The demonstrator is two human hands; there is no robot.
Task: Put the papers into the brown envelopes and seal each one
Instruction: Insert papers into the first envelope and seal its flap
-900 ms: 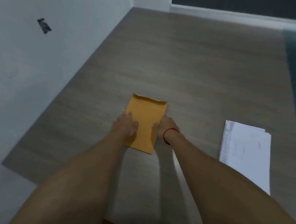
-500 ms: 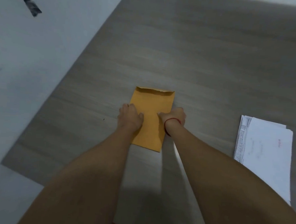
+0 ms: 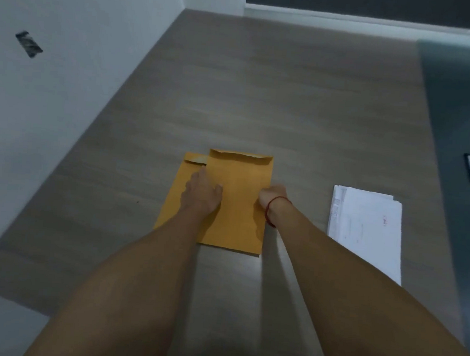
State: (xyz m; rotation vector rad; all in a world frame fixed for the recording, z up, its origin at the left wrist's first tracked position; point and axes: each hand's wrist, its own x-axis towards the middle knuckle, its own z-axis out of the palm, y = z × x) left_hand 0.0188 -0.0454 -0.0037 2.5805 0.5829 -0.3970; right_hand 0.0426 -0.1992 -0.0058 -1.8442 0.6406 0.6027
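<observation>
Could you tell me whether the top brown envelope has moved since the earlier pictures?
Yes: the top envelope slid right, toward the paper stack, uncovering a second envelope.

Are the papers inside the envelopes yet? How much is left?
Not yet, nothing looks finished. The stack of white papers lies loose on the grey wooden table. Right now the left hand rests on the lower brown paper envelope, while the right hand grips the upper brown paper envelope by its edge. Filling and sealing both remains.
</observation>
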